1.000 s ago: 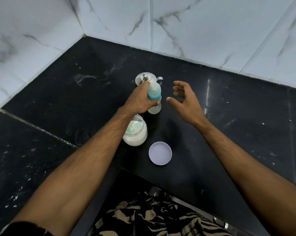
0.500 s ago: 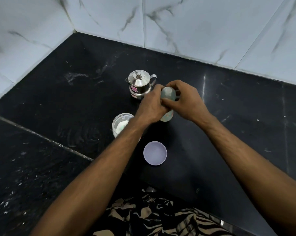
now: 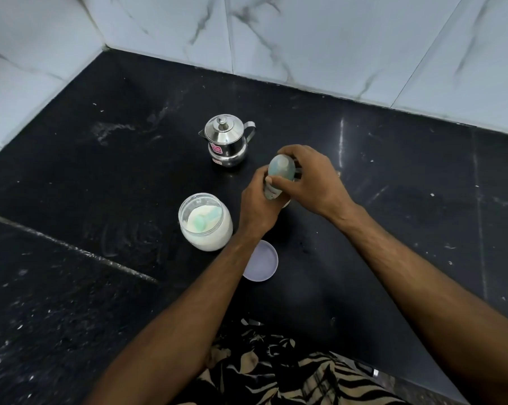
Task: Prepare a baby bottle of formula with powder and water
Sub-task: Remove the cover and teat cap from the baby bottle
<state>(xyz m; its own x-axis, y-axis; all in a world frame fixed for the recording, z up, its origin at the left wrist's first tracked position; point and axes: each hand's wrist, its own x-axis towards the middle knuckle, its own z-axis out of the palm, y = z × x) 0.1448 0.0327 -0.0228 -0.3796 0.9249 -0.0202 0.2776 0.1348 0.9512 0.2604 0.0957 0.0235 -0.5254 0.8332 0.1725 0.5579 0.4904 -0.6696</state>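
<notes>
Gripping baby bottle body: left hand; right hand curled over cap.

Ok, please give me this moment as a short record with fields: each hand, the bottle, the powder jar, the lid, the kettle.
left hand: grips the baby bottle low on its body
right hand: grips the bottle's teal cap
baby bottle: between both hands, cap on
powder jar: open, white powder and a green scoop inside
jar lid: lies on the black counter, partly behind the left forearm
steel kettle: lid closed, behind the bottle
</notes>
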